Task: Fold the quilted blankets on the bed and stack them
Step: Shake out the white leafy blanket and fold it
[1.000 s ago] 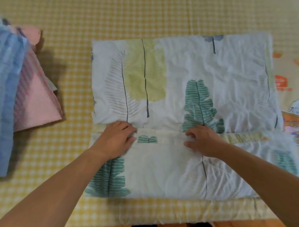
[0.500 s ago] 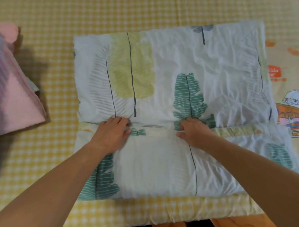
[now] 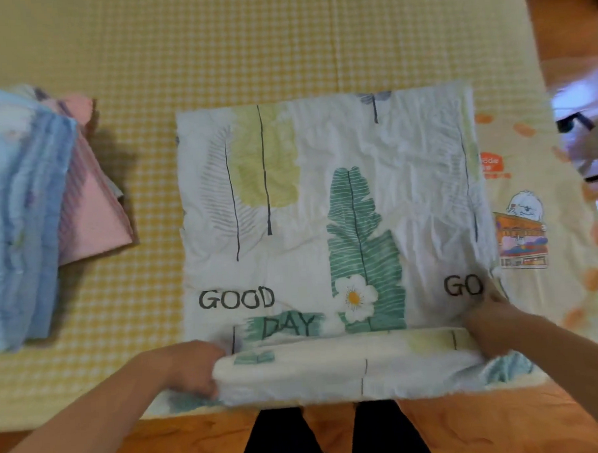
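A white quilted blanket (image 3: 324,208) printed with green and yellow leaves, a flower and the words GOOD DAY lies partly folded on the yellow checked bed (image 3: 214,41). Its near part forms a thick folded band along the bed's front edge. My left hand (image 3: 190,368) grips the left end of that band, fingers curled under it. My right hand (image 3: 490,320) grips the right end near the letters GO. A stack of folded blankets (image 3: 23,211), blue on top and pink (image 3: 95,214) below, sits at the left.
A pale cartoon-printed cloth (image 3: 520,223) lies under the blanket's right side. The wooden floor (image 3: 180,440) and my dark trouser legs (image 3: 385,435) show below the bed's front edge. Blurred objects stand at the far right beyond the bed.
Both hands have moved apart from the blanket's middle to its two ends. The near flap has come back toward me, uncovering the GOOD DAY print.
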